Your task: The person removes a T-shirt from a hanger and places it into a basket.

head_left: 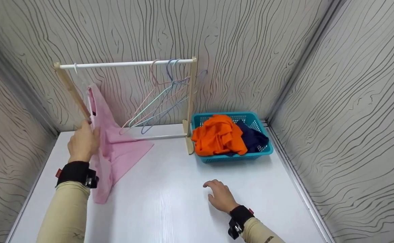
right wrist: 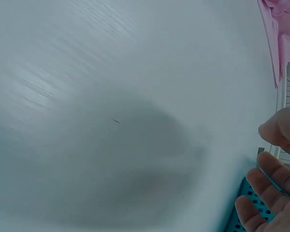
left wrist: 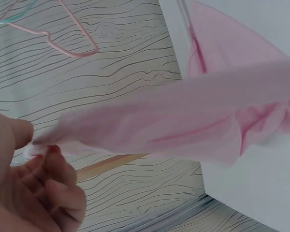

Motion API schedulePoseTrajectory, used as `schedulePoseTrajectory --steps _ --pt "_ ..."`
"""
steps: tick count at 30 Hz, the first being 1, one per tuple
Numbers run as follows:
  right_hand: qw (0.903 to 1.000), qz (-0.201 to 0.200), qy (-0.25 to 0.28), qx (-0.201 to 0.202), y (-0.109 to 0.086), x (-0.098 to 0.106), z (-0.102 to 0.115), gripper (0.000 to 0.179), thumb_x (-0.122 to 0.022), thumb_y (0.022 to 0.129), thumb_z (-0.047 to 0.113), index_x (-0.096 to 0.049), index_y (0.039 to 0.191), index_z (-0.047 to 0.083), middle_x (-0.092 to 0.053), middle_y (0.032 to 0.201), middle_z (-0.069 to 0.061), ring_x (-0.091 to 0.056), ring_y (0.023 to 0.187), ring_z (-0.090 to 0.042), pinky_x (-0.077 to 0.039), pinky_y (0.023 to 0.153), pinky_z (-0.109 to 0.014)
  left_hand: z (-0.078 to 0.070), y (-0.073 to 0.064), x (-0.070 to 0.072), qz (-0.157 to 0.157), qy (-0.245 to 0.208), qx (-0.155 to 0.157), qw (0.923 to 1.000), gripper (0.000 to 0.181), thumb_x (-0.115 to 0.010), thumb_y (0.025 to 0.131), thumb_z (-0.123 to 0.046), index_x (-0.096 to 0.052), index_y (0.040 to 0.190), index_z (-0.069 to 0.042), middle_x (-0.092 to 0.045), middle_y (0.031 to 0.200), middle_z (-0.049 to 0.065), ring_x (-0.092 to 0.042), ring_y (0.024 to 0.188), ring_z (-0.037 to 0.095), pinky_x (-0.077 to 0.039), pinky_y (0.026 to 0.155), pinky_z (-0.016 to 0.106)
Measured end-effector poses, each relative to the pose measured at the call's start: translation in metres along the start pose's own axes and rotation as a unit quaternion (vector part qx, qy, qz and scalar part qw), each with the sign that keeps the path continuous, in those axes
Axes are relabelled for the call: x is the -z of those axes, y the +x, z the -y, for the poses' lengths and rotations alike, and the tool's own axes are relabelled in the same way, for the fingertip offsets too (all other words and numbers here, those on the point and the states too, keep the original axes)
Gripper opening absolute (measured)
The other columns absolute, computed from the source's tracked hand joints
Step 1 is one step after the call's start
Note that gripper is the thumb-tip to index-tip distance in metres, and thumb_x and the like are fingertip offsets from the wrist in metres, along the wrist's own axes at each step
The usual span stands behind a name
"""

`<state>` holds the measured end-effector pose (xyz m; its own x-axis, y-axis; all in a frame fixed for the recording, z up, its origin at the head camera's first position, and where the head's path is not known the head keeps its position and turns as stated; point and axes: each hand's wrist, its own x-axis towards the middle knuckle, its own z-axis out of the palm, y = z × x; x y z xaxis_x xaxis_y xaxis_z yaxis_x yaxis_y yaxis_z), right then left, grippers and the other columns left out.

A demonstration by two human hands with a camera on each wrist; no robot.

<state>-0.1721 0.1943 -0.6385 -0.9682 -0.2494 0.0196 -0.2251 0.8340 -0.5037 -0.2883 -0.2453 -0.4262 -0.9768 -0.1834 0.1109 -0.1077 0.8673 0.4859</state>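
Observation:
A pink garment [head_left: 107, 135] hangs from a white hanger [head_left: 76, 69] at the left end of the rack's white rod. Its lower part spreads over the table. With thumb and fingers my left hand [head_left: 83, 141] pinches the garment's edge beside the left wooden post; in the left wrist view the cloth [left wrist: 150, 116] runs away from the fingertips. My right hand [head_left: 221, 195] hovers above the table in front of the basket, fingers relaxed and slightly bent, holding nothing. The teal basket [head_left: 234, 158] contains an orange cloth [head_left: 219, 135] and a dark navy cloth [head_left: 252, 136].
Several pastel hangers [head_left: 156, 101] hang near the rack's right end. The wooden right post [head_left: 192, 94] stands beside the basket on a foot [head_left: 188, 141]. Wood-patterned walls [head_left: 237, 50] enclose the white table [head_left: 170, 189] at the back and sides.

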Motion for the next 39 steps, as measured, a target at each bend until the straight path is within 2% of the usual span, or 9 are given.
schedulePoseTrajectory --steps 2,6,10,16,20,26,32,35,39 --pt "0.9999 0.010 0.005 -0.004 -0.002 -0.004 0.000 0.032 -0.060 0.086 0.005 -0.062 0.117 0.013 -0.063 0.118 -0.006 -0.057 0.113 -0.028 -0.046 0.091 -0.050 0.002 0.001 -0.001 -0.008 -0.003 -0.003 1.0000 0.047 -0.034 0.104 -0.032 -0.039 0.135 0.002 -0.054 0.121 0.041 -0.055 0.103 0.060 -0.043 0.079 0.064" --pt "0.9992 0.030 0.023 -0.008 -0.005 -0.009 0.001 0.033 -0.058 0.087 0.004 -0.062 0.118 0.013 -0.063 0.116 -0.007 -0.058 0.113 -0.027 -0.046 0.091 -0.050 0.006 0.003 -0.003 -0.044 -0.008 -0.005 0.9990 0.043 -0.028 0.104 -0.028 -0.043 0.127 0.005 -0.057 0.111 0.042 -0.056 0.096 0.061 -0.042 0.074 0.064" --pt "0.9985 0.045 0.029 -0.013 -0.006 -0.013 0.002 0.032 -0.057 0.088 0.006 -0.061 0.119 0.014 -0.063 0.116 -0.005 -0.058 0.112 -0.025 -0.047 0.092 -0.049 0.006 0.004 0.001 -0.067 -0.017 -0.002 0.9976 0.043 -0.025 0.104 -0.027 -0.044 0.127 0.004 -0.057 0.110 0.042 -0.056 0.095 0.061 -0.041 0.073 0.064" --pt "0.9985 0.040 0.036 -0.013 -0.007 -0.014 0.005 0.031 -0.057 0.089 0.006 -0.061 0.118 0.014 -0.063 0.116 -0.005 -0.058 0.113 -0.025 -0.046 0.092 -0.049 -0.001 0.003 0.016 -0.085 -0.032 -0.027 0.9955 0.044 -0.025 0.103 -0.028 -0.045 0.129 0.000 -0.060 0.105 0.039 -0.058 0.090 0.057 -0.041 0.069 0.061" --pt "0.9982 0.044 0.037 -0.018 -0.006 -0.015 0.006 0.031 -0.057 0.089 0.007 -0.061 0.119 0.015 -0.063 0.117 -0.003 -0.057 0.114 -0.024 -0.046 0.094 -0.049 -0.008 0.001 0.028 -0.101 -0.037 -0.043 0.9933 0.042 -0.026 0.102 -0.029 -0.047 0.124 0.000 -0.061 0.098 0.037 -0.059 0.085 0.055 -0.040 0.065 0.059" --pt "0.9978 0.047 0.041 -0.020 -0.006 -0.014 0.006 0.031 -0.057 0.089 0.008 -0.061 0.119 0.015 -0.062 0.118 -0.002 -0.057 0.115 -0.024 -0.046 0.095 -0.049 -0.015 -0.003 0.047 -0.121 -0.024 -0.070 0.9899 0.040 -0.028 0.103 -0.029 -0.047 0.120 0.001 -0.059 0.090 0.035 -0.058 0.081 0.055 -0.039 0.064 0.059" --pt "0.9979 0.040 0.049 -0.012 -0.009 -0.014 0.007 0.031 -0.057 0.089 0.005 -0.061 0.118 0.014 -0.062 0.116 -0.004 -0.057 0.114 -0.025 -0.046 0.093 -0.049 -0.014 -0.012 0.055 -0.156 -0.012 -0.116 0.9808 0.037 -0.032 0.102 -0.023 -0.047 0.132 -0.007 -0.058 0.078 0.030 -0.056 0.063 0.048 -0.037 0.053 0.055" --pt "0.9981 0.038 0.049 -0.008 -0.011 -0.014 0.006 0.031 -0.057 0.088 0.005 -0.061 0.118 0.013 -0.062 0.116 -0.005 -0.058 0.113 -0.026 -0.046 0.093 -0.049 -0.008 -0.017 0.054 -0.172 -0.015 -0.129 0.9764 0.038 -0.034 0.101 -0.019 -0.046 0.136 -0.011 -0.061 0.084 0.030 -0.056 0.064 0.049 -0.037 0.053 0.057" --pt "0.9982 0.037 0.046 -0.011 -0.013 -0.014 0.005 0.031 -0.056 0.087 0.005 -0.062 0.117 0.012 -0.062 0.116 -0.006 -0.058 0.113 -0.026 -0.046 0.093 -0.049 0.002 -0.025 0.049 -0.166 -0.032 -0.112 0.9792 0.038 -0.032 0.100 -0.014 -0.045 0.134 -0.004 -0.062 0.111 0.031 -0.058 0.081 0.054 -0.039 0.065 0.062"
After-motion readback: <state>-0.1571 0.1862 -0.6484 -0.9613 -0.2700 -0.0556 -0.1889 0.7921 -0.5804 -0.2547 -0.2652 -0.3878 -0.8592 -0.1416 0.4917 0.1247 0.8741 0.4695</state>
